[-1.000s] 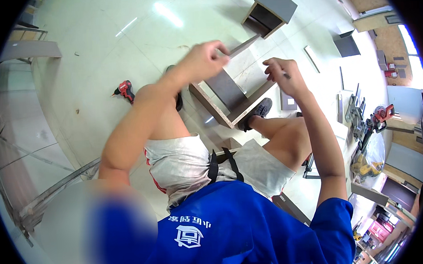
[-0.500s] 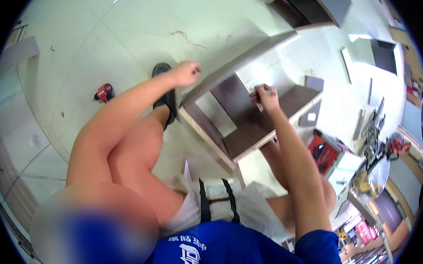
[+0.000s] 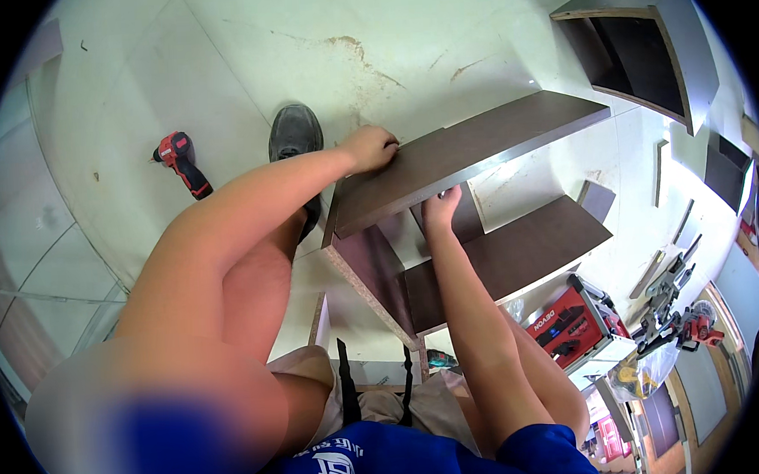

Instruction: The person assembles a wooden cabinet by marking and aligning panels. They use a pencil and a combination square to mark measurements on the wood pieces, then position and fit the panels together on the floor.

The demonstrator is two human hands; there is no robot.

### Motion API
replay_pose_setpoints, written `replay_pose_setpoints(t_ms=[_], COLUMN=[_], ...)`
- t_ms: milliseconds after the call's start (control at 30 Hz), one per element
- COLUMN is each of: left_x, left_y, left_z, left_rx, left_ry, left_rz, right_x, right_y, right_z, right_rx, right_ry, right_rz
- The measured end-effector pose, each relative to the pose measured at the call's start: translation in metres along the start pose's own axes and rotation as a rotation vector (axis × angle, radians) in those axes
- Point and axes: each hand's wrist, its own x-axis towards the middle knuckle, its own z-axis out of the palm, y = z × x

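Observation:
A dark brown cabinet frame (image 3: 366,276) of boards with raw chipboard edges stands between my legs. Its upper panel (image 3: 478,156) slants up and away to the right. My left hand (image 3: 373,148) is closed at the outer left edge of this panel, fingers curled over it. Reaching inside the frame, my right hand (image 3: 441,208) is closed with its fingertips against the panel's underside. The panel partly covers those fingers, so anything small in them is hidden. A lower brown board (image 3: 518,251) runs beneath my right forearm.
A red and black cordless drill (image 3: 183,164) lies on the floor at left. My black shoe (image 3: 295,131) is beside the frame. Another dark cabinet box (image 3: 636,52) stands far right. A red-fronted toolbox (image 3: 564,326) and a mitre saw (image 3: 693,328) are at right.
My left hand has come from above the floor onto the upper panel. My right hand has moved left, up under that panel. The view has shifted, showing more of the panel's face.

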Motion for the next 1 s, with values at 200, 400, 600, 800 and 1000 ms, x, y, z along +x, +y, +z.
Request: replay_pose_setpoints(t_ms=[200, 400, 600, 800, 1000], left_x=[-0.017, -0.023, -0.021, -0.018, -0.016], left_y=[-0.023, -0.052, -0.059, -0.035, -0.053], left_z=[0.021, 0.022, 0.027, 0.015, 0.035], left_rx=[0.035, -0.398, -0.682, -0.632, -0.695], left_ry=[-0.022, -0.102, -0.236, -0.245, -0.199], left_rz=[-0.295, -0.446, -0.552, -0.532, -0.471], right_x=[-0.004, -0.009, -0.008, -0.003, -0.003], right_y=[-0.039, -0.045, -0.029, -0.021, -0.018], right_z=[0.026, 0.033, 0.029, 0.028, 0.030], right_rx=[0.118, -0.257, -0.308, -0.189, -0.188], right_ry=[-0.035, -0.051, -0.037, -0.063, -0.084], right_rz=[0.197, 0.113, 0.055, 0.046, 0.024])
